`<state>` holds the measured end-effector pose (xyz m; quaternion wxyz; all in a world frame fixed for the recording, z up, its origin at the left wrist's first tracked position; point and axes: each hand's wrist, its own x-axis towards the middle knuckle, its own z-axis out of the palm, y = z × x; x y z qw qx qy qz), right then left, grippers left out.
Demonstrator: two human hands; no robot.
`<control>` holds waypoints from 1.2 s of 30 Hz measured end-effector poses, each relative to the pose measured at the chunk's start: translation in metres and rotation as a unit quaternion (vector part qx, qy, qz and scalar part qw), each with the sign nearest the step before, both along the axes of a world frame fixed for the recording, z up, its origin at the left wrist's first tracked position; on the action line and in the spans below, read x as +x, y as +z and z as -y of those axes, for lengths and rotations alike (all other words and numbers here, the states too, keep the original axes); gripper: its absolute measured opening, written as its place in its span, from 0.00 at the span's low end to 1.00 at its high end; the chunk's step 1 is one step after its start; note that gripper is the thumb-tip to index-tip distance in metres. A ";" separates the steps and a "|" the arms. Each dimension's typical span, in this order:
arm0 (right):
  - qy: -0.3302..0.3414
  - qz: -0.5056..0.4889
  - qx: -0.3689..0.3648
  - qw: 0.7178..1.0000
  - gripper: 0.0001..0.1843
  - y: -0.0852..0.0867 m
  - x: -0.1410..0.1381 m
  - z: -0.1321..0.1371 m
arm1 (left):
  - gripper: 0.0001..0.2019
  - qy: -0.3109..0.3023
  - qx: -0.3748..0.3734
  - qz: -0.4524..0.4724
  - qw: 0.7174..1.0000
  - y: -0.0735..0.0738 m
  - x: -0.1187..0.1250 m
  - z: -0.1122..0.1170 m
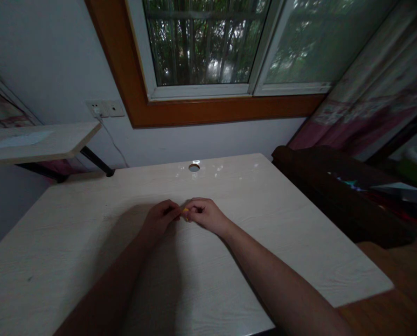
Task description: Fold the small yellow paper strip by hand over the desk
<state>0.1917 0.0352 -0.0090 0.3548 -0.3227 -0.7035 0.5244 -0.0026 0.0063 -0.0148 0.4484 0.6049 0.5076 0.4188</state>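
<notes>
Both of my hands rest together near the middle of a pale wooden desk [89, 242]. My left hand [161, 218] and my right hand [205, 215] have their fingers curled, and their fingertips meet on a tiny yellow object [185, 211]. The object is too small and too dim to name. Both forearms lie over the desk top, reaching in from the near edge.
A round cable hole [193, 167] sits near the desk's far edge. A window [208, 46] with a wooden frame is above. A small shelf [37, 140] and a wall socket [105, 108] are at the left; dark furniture [334, 186] and a curtain [376, 93] stand at the right.
</notes>
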 end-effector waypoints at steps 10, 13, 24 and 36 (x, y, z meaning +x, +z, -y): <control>-0.006 0.004 -0.011 1.000 0.13 0.000 0.000 -0.001 | 0.11 0.014 0.018 -0.016 1.000 0.005 0.002 0.003; -0.008 0.000 -0.022 1.000 0.12 -0.001 -0.001 -0.001 | 0.11 0.023 0.017 -0.044 0.999 0.009 0.003 0.004; -0.003 -0.028 -0.063 0.998 0.12 -0.009 -0.002 -0.003 | 0.10 0.041 0.004 -0.077 0.996 0.010 0.007 0.004; 0.019 -0.148 -0.087 0.985 0.19 -0.009 -0.002 -0.008 | 0.09 0.070 0.014 0.004 0.997 0.011 0.004 0.002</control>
